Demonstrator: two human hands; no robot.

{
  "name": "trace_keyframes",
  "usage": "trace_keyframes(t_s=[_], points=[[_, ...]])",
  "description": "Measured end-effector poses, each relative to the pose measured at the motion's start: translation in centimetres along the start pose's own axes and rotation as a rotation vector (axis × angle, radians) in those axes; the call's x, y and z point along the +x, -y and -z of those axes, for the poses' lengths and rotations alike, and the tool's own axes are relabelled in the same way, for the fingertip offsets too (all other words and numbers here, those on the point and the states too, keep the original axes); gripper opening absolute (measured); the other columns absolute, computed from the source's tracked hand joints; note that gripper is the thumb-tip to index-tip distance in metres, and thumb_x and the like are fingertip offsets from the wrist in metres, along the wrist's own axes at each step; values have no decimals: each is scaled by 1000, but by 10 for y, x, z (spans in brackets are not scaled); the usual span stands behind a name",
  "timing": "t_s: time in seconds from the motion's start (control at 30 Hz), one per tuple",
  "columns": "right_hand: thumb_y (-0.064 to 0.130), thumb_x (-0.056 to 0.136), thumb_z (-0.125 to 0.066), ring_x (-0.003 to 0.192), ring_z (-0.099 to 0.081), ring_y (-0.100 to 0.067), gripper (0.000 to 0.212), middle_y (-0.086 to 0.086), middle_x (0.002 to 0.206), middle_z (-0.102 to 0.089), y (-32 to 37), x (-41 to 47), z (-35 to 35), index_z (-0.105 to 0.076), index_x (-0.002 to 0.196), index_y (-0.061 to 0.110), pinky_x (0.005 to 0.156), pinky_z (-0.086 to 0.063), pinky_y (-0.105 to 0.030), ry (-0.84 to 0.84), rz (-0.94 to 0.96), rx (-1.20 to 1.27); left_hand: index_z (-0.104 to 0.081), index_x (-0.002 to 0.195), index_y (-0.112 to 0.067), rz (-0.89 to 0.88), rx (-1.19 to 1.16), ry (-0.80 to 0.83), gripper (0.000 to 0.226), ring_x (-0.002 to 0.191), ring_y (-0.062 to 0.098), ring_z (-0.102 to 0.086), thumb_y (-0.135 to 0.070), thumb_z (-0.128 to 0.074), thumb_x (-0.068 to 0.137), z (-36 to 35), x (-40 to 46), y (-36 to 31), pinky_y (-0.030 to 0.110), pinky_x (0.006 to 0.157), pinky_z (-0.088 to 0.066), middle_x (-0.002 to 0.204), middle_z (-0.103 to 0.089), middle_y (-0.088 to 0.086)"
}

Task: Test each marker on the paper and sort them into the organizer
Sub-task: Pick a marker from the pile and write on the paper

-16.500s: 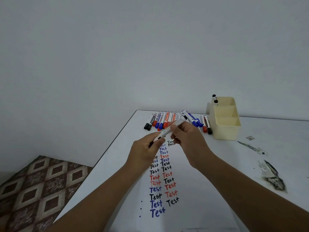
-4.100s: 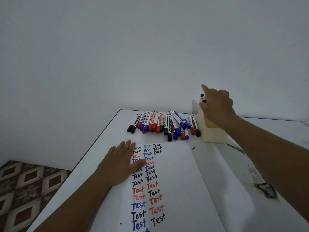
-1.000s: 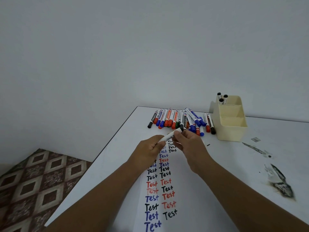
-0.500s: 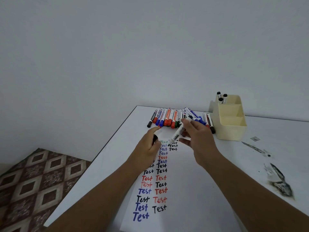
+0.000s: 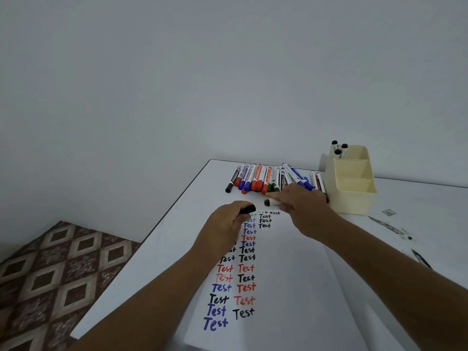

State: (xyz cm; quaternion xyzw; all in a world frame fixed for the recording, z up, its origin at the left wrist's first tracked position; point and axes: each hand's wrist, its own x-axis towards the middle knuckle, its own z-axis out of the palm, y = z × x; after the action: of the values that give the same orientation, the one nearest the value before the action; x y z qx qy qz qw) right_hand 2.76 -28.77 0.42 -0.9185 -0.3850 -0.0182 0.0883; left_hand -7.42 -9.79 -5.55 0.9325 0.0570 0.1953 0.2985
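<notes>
The marker (image 5: 274, 203) being tested lies almost level across the middle of the frame, its long axis running left to right, with the dark writing tip pointing left toward the cap (image 5: 247, 209). The right hand (image 5: 306, 206) pinches the white barrel between thumb and fingers, just above the top edge of the paper (image 5: 291, 274). The left hand (image 5: 228, 224) has its fingers curled round the black cap, a small gap left of the tip. The coming move likely turns on that gap: tip and cap face each other nearly in line, so either the cap goes on or the tip drops to the paper right below, beside the columns of "Test". The untested markers (image 5: 263, 177) lie in a row just beyond the hands, and the organizer (image 5: 354, 198) stands at the right of that row, nearer the right hand, with three black-capped markers (image 5: 339, 149) in its far compartment
</notes>
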Motion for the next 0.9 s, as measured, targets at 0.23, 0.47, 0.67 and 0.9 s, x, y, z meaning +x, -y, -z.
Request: trace_keyframes(t_s=[0.23, 0.47, 0.67, 0.9], points=[[17, 103, -52, 118, -53, -9, 34, 12, 120, -59, 10, 2, 2, -55, 132, 35, 120, -10, -53, -7, 38, -215, -60, 136, -15, -99, 41, -36, 34, 108, 22, -60, -23, -53, 103, 1, -4, -1, 23, 93, -41, 119, -68, 7], [16, 102, -52, 121, -49, -9, 38, 13, 123, -54, 9, 8, -5, -53, 134, 36, 119, -16, -52, -17, 87, -246, -60, 135, -17, -82, 23, -54, 34, 107, 16, -58, -25, -52, 103, 2, -7, -2, -1, 86, -29, 120, -67, 5], [18, 102, -53, 119, -49, -10, 38, 12, 125, -53, 4, 7, -12, -52, 135, 37, 114, -23, -48, -14, 131, -266, -62, 133, -11, -111, 53, -44, 33, 102, 21, -60, -18, -56, 101, 4, -7, -5, 7, 87, -32, 113, -69, 9], [3, 95, -54, 112, -54, -12, 48, 12, 118, -59, -1, 4, -23, -60, 132, 34, 110, -21, -47, -103, 217, -219, -59, 133, -15, 39, 53, 89, 31, 111, 19, -57, -19, -49, 104, 2, -4, -12, 21, 96, -39, 121, -65, 5]])
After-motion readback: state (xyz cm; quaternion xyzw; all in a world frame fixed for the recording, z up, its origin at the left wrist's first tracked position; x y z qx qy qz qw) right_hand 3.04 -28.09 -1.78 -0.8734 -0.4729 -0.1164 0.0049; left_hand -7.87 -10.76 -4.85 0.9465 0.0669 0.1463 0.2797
